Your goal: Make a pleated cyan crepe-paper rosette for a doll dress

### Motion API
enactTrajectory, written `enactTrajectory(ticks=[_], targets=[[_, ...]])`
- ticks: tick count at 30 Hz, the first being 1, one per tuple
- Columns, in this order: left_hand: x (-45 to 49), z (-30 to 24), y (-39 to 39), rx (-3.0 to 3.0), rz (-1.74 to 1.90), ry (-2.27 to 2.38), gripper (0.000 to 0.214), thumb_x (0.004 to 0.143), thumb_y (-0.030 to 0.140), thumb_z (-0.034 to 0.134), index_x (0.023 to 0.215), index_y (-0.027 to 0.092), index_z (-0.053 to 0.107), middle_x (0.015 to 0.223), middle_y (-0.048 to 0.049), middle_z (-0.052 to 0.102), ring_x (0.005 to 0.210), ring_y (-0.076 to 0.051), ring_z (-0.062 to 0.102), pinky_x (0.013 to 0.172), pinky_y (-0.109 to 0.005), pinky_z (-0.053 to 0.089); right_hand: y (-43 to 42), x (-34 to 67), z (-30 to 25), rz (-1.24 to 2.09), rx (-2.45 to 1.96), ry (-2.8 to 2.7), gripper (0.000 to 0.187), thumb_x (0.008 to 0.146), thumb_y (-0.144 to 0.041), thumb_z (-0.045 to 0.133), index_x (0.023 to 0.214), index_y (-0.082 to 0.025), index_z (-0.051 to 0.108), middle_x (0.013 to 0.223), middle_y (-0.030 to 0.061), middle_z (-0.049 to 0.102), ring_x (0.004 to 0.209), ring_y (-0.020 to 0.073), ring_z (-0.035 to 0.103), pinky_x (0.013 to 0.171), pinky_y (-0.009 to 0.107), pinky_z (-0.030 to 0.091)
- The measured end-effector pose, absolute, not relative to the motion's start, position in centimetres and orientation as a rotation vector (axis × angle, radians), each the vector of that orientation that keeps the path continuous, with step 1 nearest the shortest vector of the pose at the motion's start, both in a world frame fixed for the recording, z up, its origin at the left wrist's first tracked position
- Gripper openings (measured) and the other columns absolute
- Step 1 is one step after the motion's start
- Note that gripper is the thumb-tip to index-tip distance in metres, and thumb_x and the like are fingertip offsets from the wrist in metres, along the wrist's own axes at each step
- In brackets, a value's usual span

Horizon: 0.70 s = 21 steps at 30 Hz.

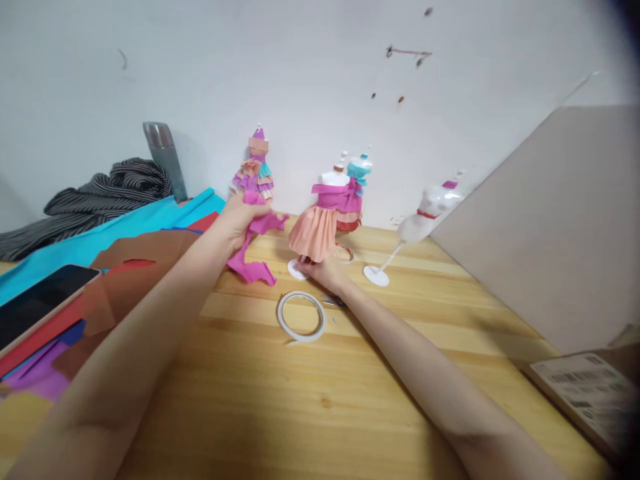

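The left hand (pixel 243 223) clamps its fingers on crumpled magenta paper (pixel 255 271), dangling below them. A tape roll (pixel 302 338) lies nearer the viewer than the right hand (pixel 324 272), whose fingers clasp the stand (pixel 295 269) under a peach-skirted mannequin (pixel 314 232).

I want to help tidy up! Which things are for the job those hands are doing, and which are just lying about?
Seems for the job:
dress form in a peach skirt, right hand at its base
pink crepe-like strip, in the left hand
tape roll
coloured sheets
three other dress forms, maybe

Probably just lying about:
smartphone
striped cloth
bottle
cardboard box
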<state>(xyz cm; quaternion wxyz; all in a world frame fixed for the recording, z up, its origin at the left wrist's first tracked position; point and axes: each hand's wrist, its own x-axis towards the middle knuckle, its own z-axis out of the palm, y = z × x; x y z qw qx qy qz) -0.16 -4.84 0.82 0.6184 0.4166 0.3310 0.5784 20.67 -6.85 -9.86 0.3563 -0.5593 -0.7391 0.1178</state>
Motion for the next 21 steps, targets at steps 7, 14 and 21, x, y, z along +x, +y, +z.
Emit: enactTrajectory(ticks=[7,14,21], targets=[[0.6,-0.9,-3.6,0.582,1.423,0.935,0.021,0.065,-0.002,0.060,0.059,0.017,0.050,0.049,0.0023,0.056,0.041,-0.009,0.051,0.038,-0.018,0.039,-7.4,20.6,-9.2,0.265,-1.534,-1.940,0.026,0.072,-0.023,0.061,0.097,-0.018,0.062,0.084,0.0060,0.066,0.081,0.0232,0.062,0.071,0.032,0.050],[-0.2,1.2,-4.4,0.563,1.549,0.862,0.026,0.066,-0.002,0.061,0.059,0.017,0.045,0.047,0.0038,0.050,0.036,-0.005,0.044,0.033,-0.015,0.030,-9.3,21.6,-8.0,0.283,-1.728,-2.055,0.029,0.070,-0.015,0.063,0.099,-0.016,0.061,0.085,0.0074,0.067,0.074,0.0206,0.061,0.062,0.027,0.044],[0.0,3.0,-6.0,0.775,1.497,0.792,0.023,0.060,-0.001,0.069,0.069,0.016,0.057,0.063,-0.0004,0.063,0.064,-0.015,0.063,0.061,-0.026,0.056,-11.0,22.9,-5.5,0.382,-1.783,-2.286,0.016,0.058,-0.004,0.066,0.058,-0.020,0.060,0.062,0.0012,0.064,0.059,0.0159,0.058,0.054,0.025,0.037]])
